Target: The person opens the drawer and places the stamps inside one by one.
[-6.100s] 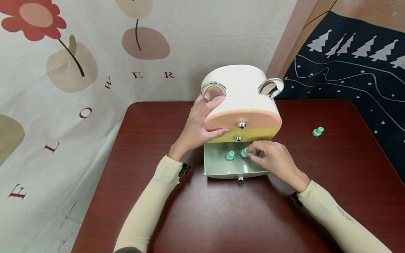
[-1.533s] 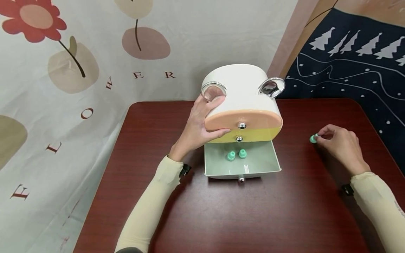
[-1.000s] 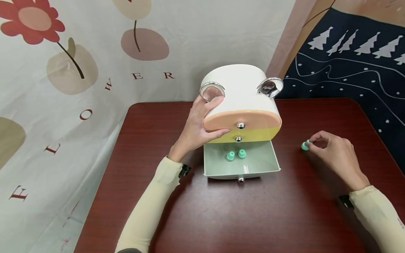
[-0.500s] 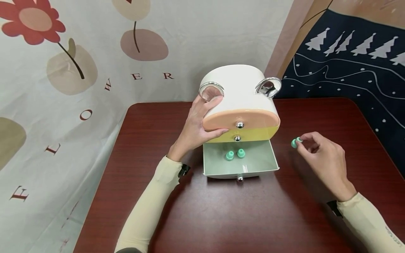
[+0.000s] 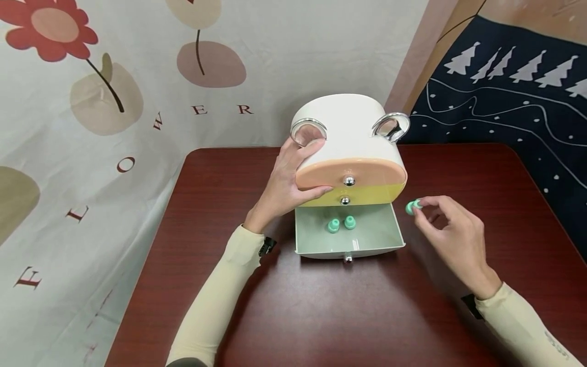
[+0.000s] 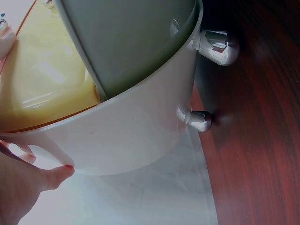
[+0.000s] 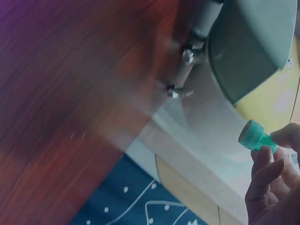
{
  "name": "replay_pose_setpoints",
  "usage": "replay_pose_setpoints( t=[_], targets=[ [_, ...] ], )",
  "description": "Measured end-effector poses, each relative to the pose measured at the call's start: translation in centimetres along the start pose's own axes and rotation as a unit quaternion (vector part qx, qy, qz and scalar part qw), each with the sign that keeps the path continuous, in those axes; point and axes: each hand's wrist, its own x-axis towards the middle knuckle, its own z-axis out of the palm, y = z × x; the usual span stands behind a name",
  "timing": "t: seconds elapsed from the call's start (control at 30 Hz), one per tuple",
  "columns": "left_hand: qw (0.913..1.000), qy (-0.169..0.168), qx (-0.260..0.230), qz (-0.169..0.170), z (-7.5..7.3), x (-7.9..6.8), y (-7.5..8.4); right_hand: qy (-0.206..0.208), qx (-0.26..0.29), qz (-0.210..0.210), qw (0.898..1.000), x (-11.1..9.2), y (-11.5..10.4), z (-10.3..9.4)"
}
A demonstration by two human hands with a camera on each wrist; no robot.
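A mini drawer cabinet [image 5: 344, 122], white-topped with silver ear-shaped rings, stands on the table. My left hand [image 5: 290, 178] grips its left side, the thumb across the front and a finger up by the ring. The green bottom drawer [image 5: 373, 237] is pulled out. Inside it two small green stamps, a left one [image 5: 333, 226] and a right one [image 5: 350, 223], stand upright. Off the drawer's right side, my right hand [image 5: 454, 237] pinches another green stamp [image 7: 253, 134] between thumb and fingertips. In the right wrist view its wide, dark flat end points away from the fingers.
Above the open drawer are a closed yellow drawer [image 5: 373, 194] and a closed orange drawer [image 5: 321, 175], each with a silver knob. The dark red table [image 5: 312, 311] reaches back to a white flower-print cloth [image 5: 284, 46]. A navy tree-print cloth [image 5: 495, 107] hangs at the right.
Earlier my right hand was at a stamp in the drawer; it then took the stamp at the table's right and has carried it left toward the drawer. The left hand keeps its hold.
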Motion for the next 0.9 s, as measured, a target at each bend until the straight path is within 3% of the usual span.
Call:
replay_pose_setpoints(
  t=[0.4,0.9],
  targets=[
    [1.0,0.002,-0.001,0.0,0.2,0.0,-0.3,-0.033,0.038,-0.062,0.997,0.0,-2.0,3.1],
    [1.0,0.007,0.004,0.003,0.2,-0.1,-0.1,-0.154,0.047,-0.092,0.983,-0.2,-3.5,5.5]
  ],
)
